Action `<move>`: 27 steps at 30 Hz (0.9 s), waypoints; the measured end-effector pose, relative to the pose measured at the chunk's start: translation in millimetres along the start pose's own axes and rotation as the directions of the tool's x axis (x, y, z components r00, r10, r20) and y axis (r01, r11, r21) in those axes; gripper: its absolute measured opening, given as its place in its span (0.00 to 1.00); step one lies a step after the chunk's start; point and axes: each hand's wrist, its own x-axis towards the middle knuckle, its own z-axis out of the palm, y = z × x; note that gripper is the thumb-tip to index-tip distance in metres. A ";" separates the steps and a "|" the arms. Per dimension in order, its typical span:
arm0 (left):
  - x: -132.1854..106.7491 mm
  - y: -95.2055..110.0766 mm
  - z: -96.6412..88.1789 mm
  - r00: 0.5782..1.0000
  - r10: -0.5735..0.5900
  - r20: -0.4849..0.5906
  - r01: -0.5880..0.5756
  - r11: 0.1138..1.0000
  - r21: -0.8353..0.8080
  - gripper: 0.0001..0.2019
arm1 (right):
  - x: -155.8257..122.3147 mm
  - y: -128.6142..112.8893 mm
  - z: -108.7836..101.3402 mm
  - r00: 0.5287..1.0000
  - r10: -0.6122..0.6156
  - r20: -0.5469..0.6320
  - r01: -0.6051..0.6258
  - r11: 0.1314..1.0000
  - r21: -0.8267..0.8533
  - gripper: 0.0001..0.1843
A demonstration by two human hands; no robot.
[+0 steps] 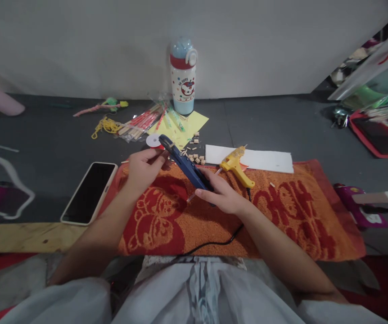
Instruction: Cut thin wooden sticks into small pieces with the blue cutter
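Note:
My right hand [223,191] is wrapped round the lower end of a long, dark blue hand tool [185,164], which slants up to the left above the towel. The tool's exact kind does not show clearly. My left hand [146,168] is pinched close to its upper tip; whatever those fingers hold is hidden. Several small cut wooden pieces [196,158] lie just behind the tool, beside a white spool [154,141]. To the right of my right hand, a yellow glue gun [236,166] rests across a white strip of board [270,159] and the towel.
An orange-red towel [214,234] covers the table's front. A phone [89,193] lies at left. Behind are a bottle [183,78], yellow paper [194,123], bagged sticks [142,123] and yellow cord [105,126]. A black cable [214,243] crosses the towel. A red-edged device [379,135] lies far right.

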 end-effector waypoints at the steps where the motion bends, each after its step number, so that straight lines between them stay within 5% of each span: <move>1: 0.1 -0.6 0.0 1.000 0.002 0.000 -0.002 1.000 0.008 0.10 | 0.1 -0.4 -0.3 1.000 0.002 0.003 -0.002 1.000 0.000 0.34; 27: 5.3 -10.8 -4.2 0.993 0.116 0.021 -0.118 0.964 0.240 0.12 | 1.7 -1.0 -0.6 0.999 0.000 0.043 0.004 0.996 -0.093 0.24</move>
